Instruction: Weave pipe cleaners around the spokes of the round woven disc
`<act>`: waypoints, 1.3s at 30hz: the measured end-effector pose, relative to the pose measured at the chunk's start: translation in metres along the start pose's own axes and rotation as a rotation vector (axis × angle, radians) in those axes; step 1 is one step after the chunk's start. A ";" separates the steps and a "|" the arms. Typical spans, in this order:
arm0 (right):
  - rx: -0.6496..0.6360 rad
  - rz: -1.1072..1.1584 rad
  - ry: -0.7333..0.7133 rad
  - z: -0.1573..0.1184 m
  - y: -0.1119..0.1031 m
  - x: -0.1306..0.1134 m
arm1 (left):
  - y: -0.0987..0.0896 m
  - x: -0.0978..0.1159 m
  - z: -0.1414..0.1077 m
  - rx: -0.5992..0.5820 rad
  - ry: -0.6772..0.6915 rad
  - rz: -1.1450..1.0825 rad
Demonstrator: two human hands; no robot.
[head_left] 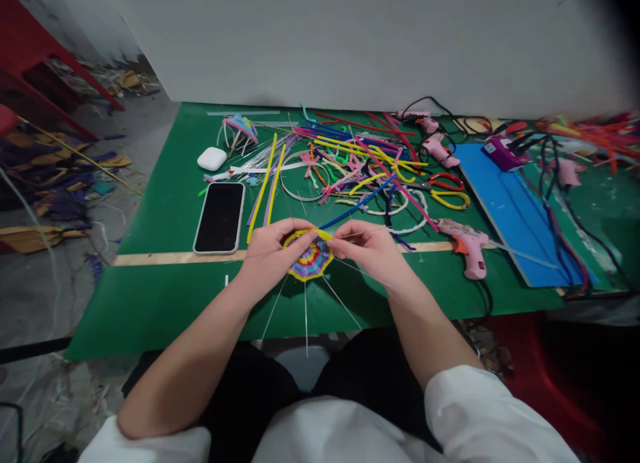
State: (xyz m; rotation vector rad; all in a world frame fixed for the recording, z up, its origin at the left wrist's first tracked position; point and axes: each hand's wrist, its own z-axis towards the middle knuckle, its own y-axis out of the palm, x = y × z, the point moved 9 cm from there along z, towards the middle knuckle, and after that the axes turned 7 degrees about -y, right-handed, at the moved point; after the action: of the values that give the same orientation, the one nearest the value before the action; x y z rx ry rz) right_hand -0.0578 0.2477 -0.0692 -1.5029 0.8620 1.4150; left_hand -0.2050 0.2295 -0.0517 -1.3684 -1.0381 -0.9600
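Observation:
A round woven disc (311, 257) in yellow, purple, blue and red rings is held over the front part of the green table. Thin, stiff spokes stick out from it on several sides, some pointing down past the table's front edge. My left hand (273, 249) grips the disc at its left side, thumb lying across the top face. At the right rim my right hand (367, 246) is closed, thumb and forefinger pinched at the yellow outer edge. A blue pipe cleaner (357, 203) runs from near the disc up to the right; whether it joins the rim cannot be made out.
A phone (219, 218) and a white case (212, 159) lie left. Behind the hands is a pile of coloured pipe cleaners (345, 156). Scissors (450, 191), a pink glue gun (470, 247) with its cable and a blue board (520, 216) are at the right.

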 end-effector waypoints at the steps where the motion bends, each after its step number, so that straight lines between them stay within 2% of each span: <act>1: 0.007 -0.026 -0.013 -0.001 -0.001 -0.002 | -0.001 0.001 0.000 0.012 0.006 0.004; 7: 0.015 -0.244 -0.131 -0.004 -0.002 -0.021 | -0.002 0.000 0.000 0.038 0.013 0.011; 12: -0.085 -0.373 -0.277 -0.008 0.000 -0.041 | -0.007 0.003 0.000 0.062 0.045 0.016; 16: -0.193 -0.384 -0.384 -0.011 0.001 -0.048 | -0.003 0.008 -0.003 0.020 0.063 0.059; 22: -0.190 -0.317 -0.374 -0.007 0.000 -0.041 | 0.006 0.015 -0.008 -0.044 0.127 0.146; 26: -0.146 -0.383 -0.455 -0.010 0.003 -0.049 | 0.004 0.021 -0.011 -0.035 0.180 0.179; 30: -0.034 -0.490 -0.574 -0.018 0.004 -0.062 | 0.001 0.029 -0.015 -0.008 0.256 0.227; 34: 0.076 -0.481 -0.559 -0.020 0.003 -0.065 | -0.001 0.029 -0.018 0.024 0.262 0.182; 39: 0.133 -0.403 -0.521 -0.020 0.000 -0.063 | 0.000 0.027 -0.019 0.037 0.208 0.099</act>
State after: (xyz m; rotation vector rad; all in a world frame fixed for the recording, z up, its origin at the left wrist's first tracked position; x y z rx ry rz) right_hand -0.0573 0.2241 -0.0076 -1.0554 0.3022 1.3218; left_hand -0.1971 0.2118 -0.0247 -1.2482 -0.8204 -0.9818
